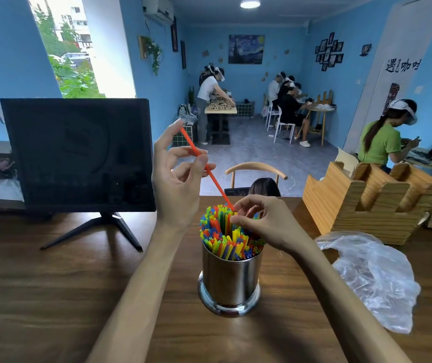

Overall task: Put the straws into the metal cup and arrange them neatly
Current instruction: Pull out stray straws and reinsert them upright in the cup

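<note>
A shiny metal cup stands on the wooden table in front of me, packed with several upright straws in green, yellow, blue and orange. My left hand is raised above and left of the cup and pinches one orange straw, which slants down to the right into the bundle. My right hand hovers over the cup's right side, its curled fingertips pinching at the straw tops where the orange straw's lower end meets them.
A dark monitor on a stand sits at the left of the table. A crumpled clear plastic bag lies to the right of the cup. Behind it stands a wooden holder. Several people work at tables farther back.
</note>
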Available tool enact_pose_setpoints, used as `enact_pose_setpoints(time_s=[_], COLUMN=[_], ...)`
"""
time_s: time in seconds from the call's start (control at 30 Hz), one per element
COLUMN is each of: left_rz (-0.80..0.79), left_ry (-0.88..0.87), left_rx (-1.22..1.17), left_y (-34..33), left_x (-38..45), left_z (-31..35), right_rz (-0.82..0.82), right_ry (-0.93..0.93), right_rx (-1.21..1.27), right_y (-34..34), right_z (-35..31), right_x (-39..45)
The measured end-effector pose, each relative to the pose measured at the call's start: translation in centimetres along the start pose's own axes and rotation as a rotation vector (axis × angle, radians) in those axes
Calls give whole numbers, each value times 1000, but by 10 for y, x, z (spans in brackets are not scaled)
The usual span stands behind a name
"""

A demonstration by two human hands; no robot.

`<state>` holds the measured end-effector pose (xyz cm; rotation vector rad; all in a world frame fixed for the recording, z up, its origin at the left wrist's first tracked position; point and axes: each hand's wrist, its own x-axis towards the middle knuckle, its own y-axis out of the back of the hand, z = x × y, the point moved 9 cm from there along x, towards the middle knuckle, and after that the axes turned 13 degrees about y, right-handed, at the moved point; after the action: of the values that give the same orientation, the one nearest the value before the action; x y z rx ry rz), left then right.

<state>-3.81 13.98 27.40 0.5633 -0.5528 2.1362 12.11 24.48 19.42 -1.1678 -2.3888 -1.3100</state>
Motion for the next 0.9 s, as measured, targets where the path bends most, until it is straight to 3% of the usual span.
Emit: enact_pose_setpoints(time_s=[0.27,0.47,0.9], left_rz=[-328,-323,-376], left_ry=[263,229,70], left_rx=[421,685,861], left_y=[-30,-19,-19], left_x=[-24,-35,-41], left_z=[-69,-101,-99], right_rz=[56,78,156], right_ry=[12,21,2], right_rx=[36,45,23], right_y=[3,7,16], right_z=[5,7,18], right_x=[-4,-7,-4])
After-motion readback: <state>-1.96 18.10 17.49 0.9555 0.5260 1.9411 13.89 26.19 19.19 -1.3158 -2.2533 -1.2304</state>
